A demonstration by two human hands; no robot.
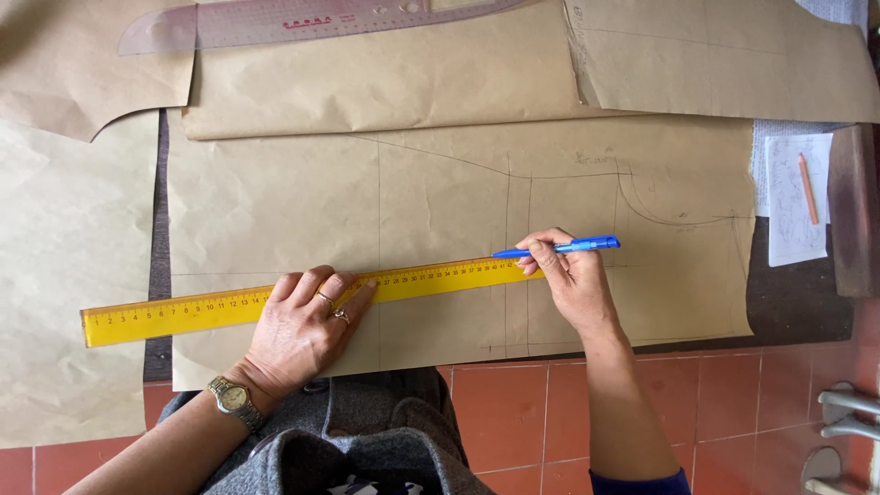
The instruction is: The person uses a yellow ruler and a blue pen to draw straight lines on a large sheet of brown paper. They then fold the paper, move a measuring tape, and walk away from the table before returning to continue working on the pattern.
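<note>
Left hand (302, 330) presses flat on the yellow ruler (302, 295), whose length runs left-right across the brown paper (440, 202), while right hand (568, 280) pinches a blue pen (561, 247) at its right end.

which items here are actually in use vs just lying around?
In use:
left hand pressing the yellow ruler
right hand holding the blue pen
marked brown paper sheet

Lying about:
translucent curve ruler
orange pencil on white note paper
other brown paper pieces

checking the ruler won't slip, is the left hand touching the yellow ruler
Touching. The head view shows the left hand lying flat across the yellow ruler, its fingers covering part of the scale.
</note>
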